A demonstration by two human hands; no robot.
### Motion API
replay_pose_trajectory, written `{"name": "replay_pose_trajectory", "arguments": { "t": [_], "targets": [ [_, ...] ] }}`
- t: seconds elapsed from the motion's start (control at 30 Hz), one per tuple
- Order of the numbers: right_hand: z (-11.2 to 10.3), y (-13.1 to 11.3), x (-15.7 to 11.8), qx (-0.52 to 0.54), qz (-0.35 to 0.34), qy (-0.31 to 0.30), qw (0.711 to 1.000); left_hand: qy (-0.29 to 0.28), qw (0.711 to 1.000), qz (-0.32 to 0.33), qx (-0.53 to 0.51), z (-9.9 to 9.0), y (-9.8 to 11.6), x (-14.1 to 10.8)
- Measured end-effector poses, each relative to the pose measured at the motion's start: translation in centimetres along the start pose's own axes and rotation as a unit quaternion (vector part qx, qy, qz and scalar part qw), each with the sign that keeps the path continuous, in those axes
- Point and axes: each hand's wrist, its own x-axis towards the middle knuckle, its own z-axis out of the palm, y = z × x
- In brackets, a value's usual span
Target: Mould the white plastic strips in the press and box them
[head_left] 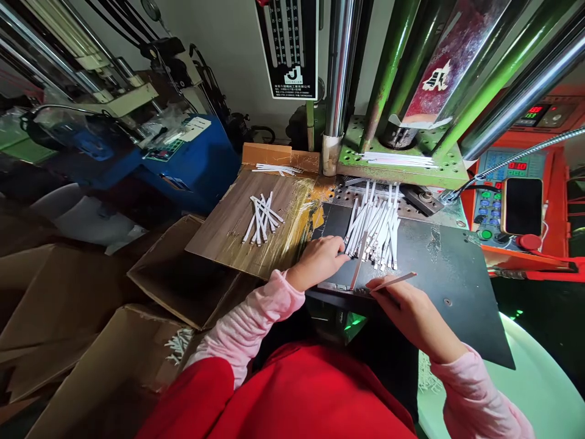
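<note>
Head view: your left hand (317, 262) rests at the near edge of a heap of narrow white strips (372, 228). Its fingers (336, 251) are curled together beside a slanted tan strip (359, 268), but whether they grip anything cannot be told from here. Your right hand (411, 314) is closed in a pinch on a thin tan strip (393, 281), thumb and fingers holding it just above a black metal plate (450, 305).

The white strips are flat, slim and straight. They lie crisscrossed in a loose heap on that plate, most pointing away from you, with their far ends reaching onto a perforated steel bed (351, 195). To your left, a wood-grain board (228, 238) carries a smaller crossed bundle of white strips (261, 219), and a few more (274, 169) lie at its far edge. Another flat stack of white strips (400, 160) sits on the green press platen (450, 174) ahead of you.
</note>
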Motion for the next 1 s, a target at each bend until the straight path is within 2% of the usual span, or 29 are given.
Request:
{"name": "replay_pose_trajectory", "arguments": {
  "t": [0.07, 0.13, 0.2, 0.27, 0.37, 0.43, 0.5, 0.6, 0.73, 0.87, 1.0],
  "targets": [
    [-0.9, 0.5, -0.1, 0.008, 0.005, -0.013, 1.000, -0.013, 0.998, -0.001, 0.056, 0.3, 0.5, 0.3],
    [-2.1, 1.4, 0.0, 0.001, 0.033, 0.012, 0.999, -0.017, 0.996, -0.011, 0.089, 0.5, 0.9, 0.4],
    [-3.3, 2.5, 0.4, -0.035, 0.089, 0.065, 0.993, -0.016, 0.995, -0.028, 0.099, 0.6, 1.0, 0.4],
    [-3.9, 3.7, 1.2, -0.085, 0.154, 0.090, 0.980, -0.010, 0.995, -0.038, 0.093, 0.5, 0.8, 0.4],
    [-3.8, 4.8, 2.9, -0.140, 0.224, 0.059, 0.963, 0.007, 0.998, -0.039, 0.050, 0.0, 0.0, 0.0],
    [-3.4, 4.9, 3.7, -0.164, 0.249, 0.035, 0.954, 0.008, 0.999, -0.040, -0.014, -0.4, -0.7, -0.6],
    [-3.2, 4.4, 3.9, -0.199, 0.256, 0.020, 0.946, -0.009, 0.993, -0.045, -0.106, -0.7, -1.3, -1.7],
    [-3.8, 3.1, 3.2, -0.288, 0.224, 0.024, 0.931, -0.032, 0.969, -0.040, -0.241, -0.6, -1.6, -3.6],
    [-5.9, 1.9, 0.9, -0.369, 0.164, 0.068, 0.912, -0.008, 0.957, -0.021, -0.288, 0.4, -0.9, -5.5],
    [-7.8, 2.4, -1.6, -0.331, 0.186, 0.087, 0.921, 0.051, 0.968, 0.009, -0.246, 1.3, -0.2, -6.2],
    [-7.3, 2.7, -3.3, -0.153, 0.230, 0.099, 0.956, 0.085, 0.968, 0.029, -0.234, 2.1, -0.1, -6.4]
  ]
}}
